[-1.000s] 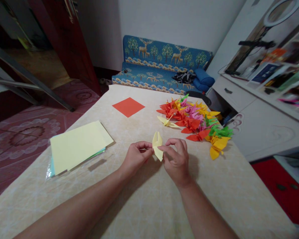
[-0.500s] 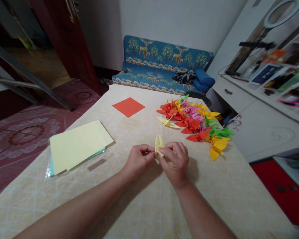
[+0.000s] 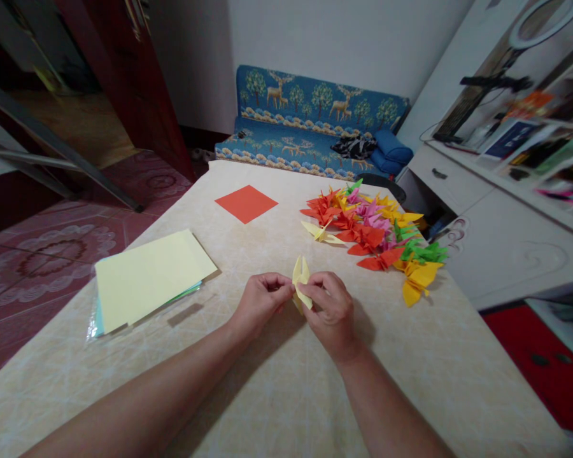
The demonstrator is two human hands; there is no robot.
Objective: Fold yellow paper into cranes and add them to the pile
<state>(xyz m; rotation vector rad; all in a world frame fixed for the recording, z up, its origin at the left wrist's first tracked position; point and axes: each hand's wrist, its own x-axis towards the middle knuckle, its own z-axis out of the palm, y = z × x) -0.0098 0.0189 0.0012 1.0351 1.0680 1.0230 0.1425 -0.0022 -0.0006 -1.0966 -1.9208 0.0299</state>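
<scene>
My left hand (image 3: 260, 304) and my right hand (image 3: 332, 312) meet over the middle of the beige table (image 3: 277, 381). Both pinch a small folded yellow paper piece (image 3: 300, 275), whose two narrow points stick up between the fingertips. Its lower half is hidden by my fingers. A finished pale yellow paper crane (image 3: 321, 232) lies just beyond the hands. Behind that crane spreads a pile of folded cranes (image 3: 377, 235) in red, orange, pink, green and yellow.
A stack of pale yellow and other coloured paper sheets (image 3: 148, 277) in a clear wrapper lies to the left. A single red square sheet (image 3: 246, 203) lies farther back. A white cabinet (image 3: 496, 235) stands close on the right, a blue patterned sofa (image 3: 310, 127) beyond the table.
The yellow piece has sunk lower between my fingers and my right hand has closed in over it. The hands have shifted slightly; everything else on the table is where it was.
</scene>
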